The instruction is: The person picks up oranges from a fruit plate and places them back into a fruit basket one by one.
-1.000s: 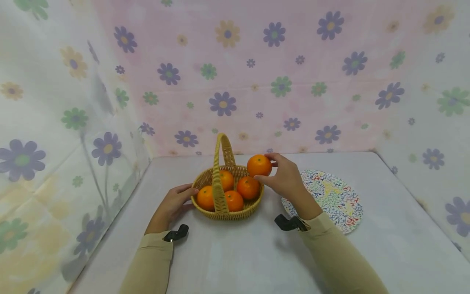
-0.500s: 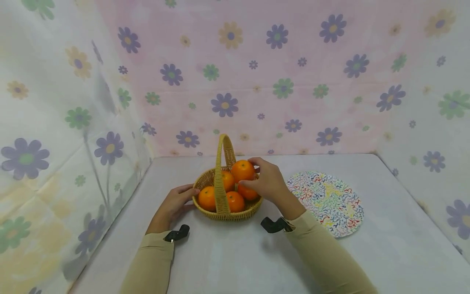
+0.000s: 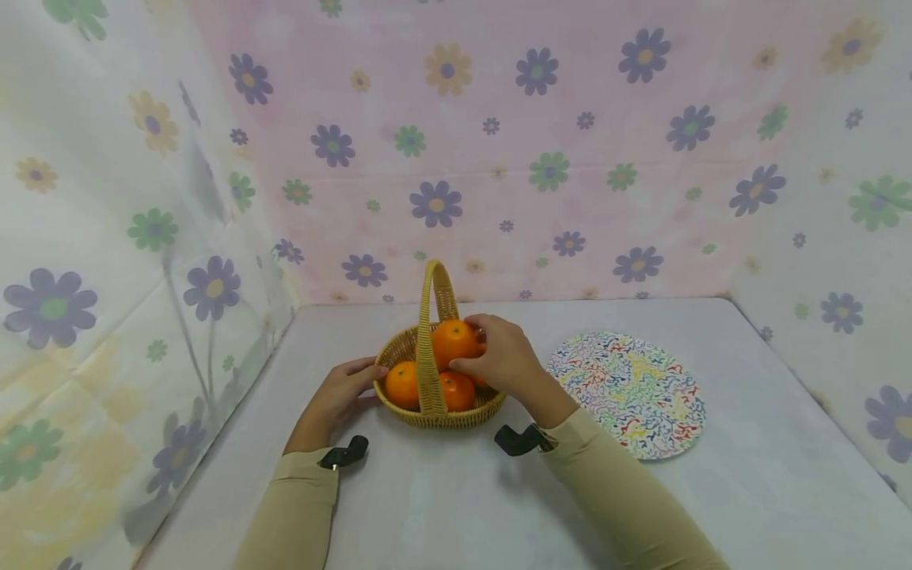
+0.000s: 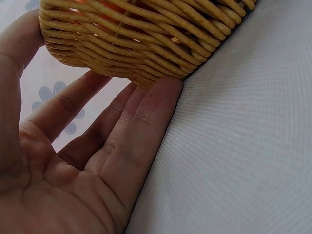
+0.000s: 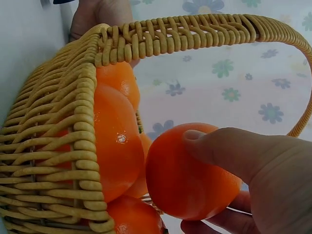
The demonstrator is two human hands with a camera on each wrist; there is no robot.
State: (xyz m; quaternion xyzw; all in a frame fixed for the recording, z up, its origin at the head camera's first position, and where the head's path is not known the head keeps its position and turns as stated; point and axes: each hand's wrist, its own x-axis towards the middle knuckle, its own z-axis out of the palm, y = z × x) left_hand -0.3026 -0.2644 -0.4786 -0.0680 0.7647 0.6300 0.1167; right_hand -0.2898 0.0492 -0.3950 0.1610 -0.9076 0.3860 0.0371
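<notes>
A yellow wicker basket (image 3: 456,420) with a tall arched handle stands on the table with several oranges (image 3: 403,386) inside. My left hand (image 3: 340,396) holds its left end, thumb at the rim and fingers (image 4: 141,122) against the woven side in the left wrist view. Over the basket's right half, my right hand (image 3: 507,360) pinches one orange (image 5: 190,170) between thumb and fingers. That orange is above the others, close behind the handle in the head view. In the right wrist view it overlaps the oranges (image 5: 114,141) at the rim. One orange is mostly hidden by my right hand.
A round mat (image 3: 634,396) with multicoloured squiggles lies on the table to the right, partly behind my right wrist. White cloth covers the table (image 3: 427,507). Flower-printed curtains (image 3: 499,190) stand at the back and both sides.
My right hand has carried the orange left and down, from the basket's right rim to over the other oranges. My left hand has kept its hold on the basket.
</notes>
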